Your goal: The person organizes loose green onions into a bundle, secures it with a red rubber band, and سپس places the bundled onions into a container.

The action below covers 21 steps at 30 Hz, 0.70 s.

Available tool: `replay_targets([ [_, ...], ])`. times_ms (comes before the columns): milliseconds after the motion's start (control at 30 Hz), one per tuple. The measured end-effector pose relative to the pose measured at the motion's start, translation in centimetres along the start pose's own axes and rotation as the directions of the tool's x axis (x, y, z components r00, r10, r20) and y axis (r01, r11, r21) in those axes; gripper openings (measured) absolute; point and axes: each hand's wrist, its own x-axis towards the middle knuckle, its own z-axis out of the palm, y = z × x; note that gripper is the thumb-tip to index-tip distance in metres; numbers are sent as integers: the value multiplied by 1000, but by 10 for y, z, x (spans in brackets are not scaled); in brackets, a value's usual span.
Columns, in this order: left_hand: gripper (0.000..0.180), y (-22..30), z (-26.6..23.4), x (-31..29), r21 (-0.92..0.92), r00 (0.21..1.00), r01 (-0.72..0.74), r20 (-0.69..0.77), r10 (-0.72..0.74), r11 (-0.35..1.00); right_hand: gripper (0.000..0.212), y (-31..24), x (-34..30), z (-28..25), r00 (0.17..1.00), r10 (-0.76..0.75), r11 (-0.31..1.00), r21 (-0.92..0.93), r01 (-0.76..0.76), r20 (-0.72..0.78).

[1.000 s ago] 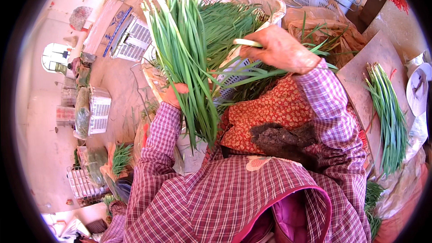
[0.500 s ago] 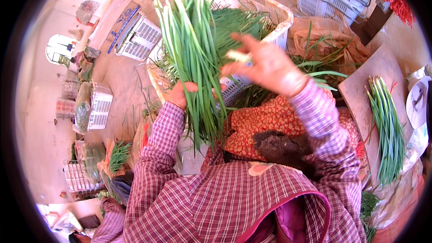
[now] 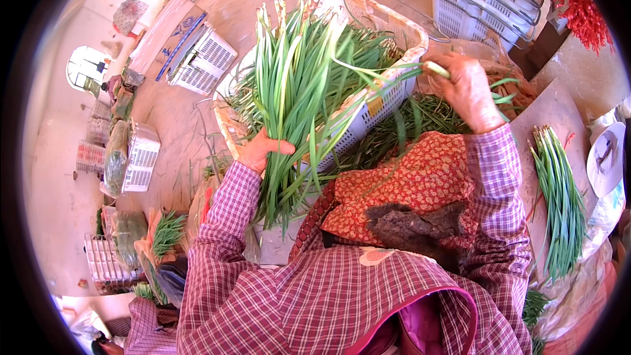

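Observation:
My left hand (image 3: 261, 151) is wrapped round the lower part of a thick bunch of garlic chives (image 3: 289, 85), pale stem ends up and leaf tips hanging below. To the right, my right hand (image 3: 463, 89) is closed in a pinch on a few chive leaves (image 3: 388, 80) stretched out sideways from the bunch. A pale band or sleeve (image 3: 437, 70) shows at its fingers. Behind the bunch stands a white plastic crate (image 3: 417, 29) holding more chives (image 3: 368, 43).
At right, a tied bundle of chives (image 3: 559, 204) lies on a board (image 3: 526, 131). Loose leaves (image 3: 434, 115) lie beside the crate. A red patterned cloth (image 3: 407, 177) covers my lap. White crates (image 3: 480, 0) are stacked far right, near red ties (image 3: 575, 3).
My right hand has moved right, away from the bunch, and now draws leaves out with it. The bunch in my left hand has dipped slightly and its leaves have spread.

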Motion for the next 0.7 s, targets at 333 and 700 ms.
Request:
replay_targets([
  [333,60,6,21,-1,4,998,56,-2,-56,998,39,-36,10,7,999,13,895,446,5,-37],
  [700,53,-4,25,0,60,999,-24,32,22,998,15,-52,35,32,986,16,920,389,51,-166],
])
